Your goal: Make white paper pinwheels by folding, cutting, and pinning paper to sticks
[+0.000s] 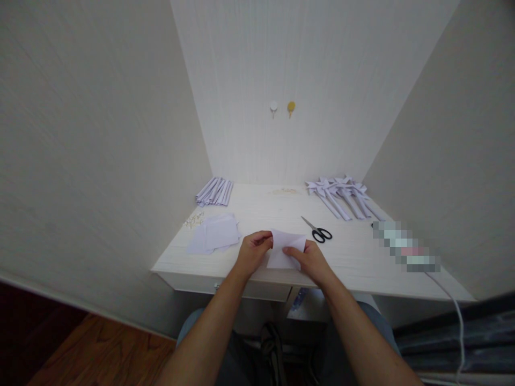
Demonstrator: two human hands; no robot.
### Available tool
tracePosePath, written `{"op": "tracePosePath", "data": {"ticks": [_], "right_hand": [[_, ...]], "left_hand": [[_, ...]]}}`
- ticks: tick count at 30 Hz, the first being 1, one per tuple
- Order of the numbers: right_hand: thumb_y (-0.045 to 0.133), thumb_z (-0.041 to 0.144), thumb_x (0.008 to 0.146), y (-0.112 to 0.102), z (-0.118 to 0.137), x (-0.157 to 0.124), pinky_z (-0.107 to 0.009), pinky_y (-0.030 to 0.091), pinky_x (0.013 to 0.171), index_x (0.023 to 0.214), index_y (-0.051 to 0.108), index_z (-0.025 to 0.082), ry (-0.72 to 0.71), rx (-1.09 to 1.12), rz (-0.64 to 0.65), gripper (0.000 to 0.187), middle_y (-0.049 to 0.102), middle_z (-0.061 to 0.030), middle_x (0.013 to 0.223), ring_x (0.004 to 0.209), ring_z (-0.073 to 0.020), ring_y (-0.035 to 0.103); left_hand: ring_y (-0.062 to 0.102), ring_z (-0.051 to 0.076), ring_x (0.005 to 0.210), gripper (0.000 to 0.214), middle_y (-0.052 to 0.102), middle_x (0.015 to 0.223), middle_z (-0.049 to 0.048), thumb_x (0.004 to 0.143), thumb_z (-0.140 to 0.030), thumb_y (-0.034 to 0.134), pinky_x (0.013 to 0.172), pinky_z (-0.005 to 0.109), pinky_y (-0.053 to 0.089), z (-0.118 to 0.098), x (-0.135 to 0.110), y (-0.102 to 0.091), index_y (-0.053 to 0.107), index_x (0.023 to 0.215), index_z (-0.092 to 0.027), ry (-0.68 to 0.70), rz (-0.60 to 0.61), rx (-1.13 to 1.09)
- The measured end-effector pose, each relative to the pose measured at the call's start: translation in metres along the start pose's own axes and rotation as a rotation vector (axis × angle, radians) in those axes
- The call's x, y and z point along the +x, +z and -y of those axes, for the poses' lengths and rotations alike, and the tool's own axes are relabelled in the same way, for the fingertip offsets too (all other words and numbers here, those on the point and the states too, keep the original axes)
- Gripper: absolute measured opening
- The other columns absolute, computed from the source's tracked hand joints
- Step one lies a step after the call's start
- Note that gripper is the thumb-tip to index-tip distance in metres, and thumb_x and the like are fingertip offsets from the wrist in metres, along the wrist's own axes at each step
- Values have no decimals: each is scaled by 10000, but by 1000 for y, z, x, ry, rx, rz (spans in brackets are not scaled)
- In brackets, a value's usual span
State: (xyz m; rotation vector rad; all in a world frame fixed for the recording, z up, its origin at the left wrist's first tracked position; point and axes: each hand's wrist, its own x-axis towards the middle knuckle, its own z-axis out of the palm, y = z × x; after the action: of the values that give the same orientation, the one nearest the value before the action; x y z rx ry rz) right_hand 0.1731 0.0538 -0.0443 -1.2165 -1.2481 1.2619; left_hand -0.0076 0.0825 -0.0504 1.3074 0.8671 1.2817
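Observation:
A folded white paper sheet (286, 242) lies near the front edge of the white desk (362, 257). My left hand (253, 251) pinches its left top corner, fingers curled closed. My right hand (310, 260) presses on the sheet's right side, thumb and fingers closed on the paper. Both forearms reach in from below.
Loose white paper squares (215, 235) lie to the left, with small white pins (194, 219) beside them. Rolled paper sticks (215, 191) sit at the back left, paper pinwheels (341, 195) at the back right. Black-handled scissors (317, 230) lie right of the sheet. A white cable (454, 305) hangs off the right edge.

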Motion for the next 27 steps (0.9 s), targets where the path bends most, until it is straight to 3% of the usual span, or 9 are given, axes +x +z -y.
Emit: {"op": "tracePosePath", "data": {"ticks": [6, 11, 16, 21, 27], "right_hand": [[740, 374, 672, 1, -2, 2, -366, 546, 717, 864, 794, 139, -12, -41, -52, 309, 820, -114, 889, 783, -275, 734], [745, 374, 683, 3, -2, 3, -359, 542, 694, 859, 802, 149, -26, -78, -70, 291, 820, -109, 876, 773, -275, 734], [765, 411, 679, 3, -5, 5, -372, 545, 706, 840, 802, 155, -37, -78, -76, 304, 820, -116, 881, 781, -285, 734], [784, 409, 670, 2, -8, 6, -366, 541, 707, 828, 795, 155, -33, -46, -86, 299, 819, -118, 882, 778, -277, 731], [793, 399, 642, 2, -13, 9, -341, 536, 672, 786, 758, 162, -16, 41, -114, 280, 808, -95, 812, 711, -247, 715]], "left_hand": [[637, 186, 757, 336, 731, 779, 59, 825, -465, 680, 724, 302, 481, 1, -2, -4, 787, 866, -148, -13, -48, 16], [654, 200, 783, 389, 761, 887, 82, 717, -425, 789, 736, 316, 507, -3, -5, 1, 777, 984, -141, -12, -27, 50], [638, 192, 763, 271, 760, 892, 71, 749, -318, 759, 687, 296, 492, -7, -8, 8, 777, 955, -143, 7, 2, 136], [610, 175, 732, 196, 723, 807, 37, 798, -327, 701, 663, 276, 472, -10, -10, 9, 755, 834, -142, 34, 26, 170], [627, 190, 784, 233, 739, 865, 43, 811, -342, 678, 716, 288, 488, -8, -10, 7, 763, 900, -145, 40, 49, 167]]}}
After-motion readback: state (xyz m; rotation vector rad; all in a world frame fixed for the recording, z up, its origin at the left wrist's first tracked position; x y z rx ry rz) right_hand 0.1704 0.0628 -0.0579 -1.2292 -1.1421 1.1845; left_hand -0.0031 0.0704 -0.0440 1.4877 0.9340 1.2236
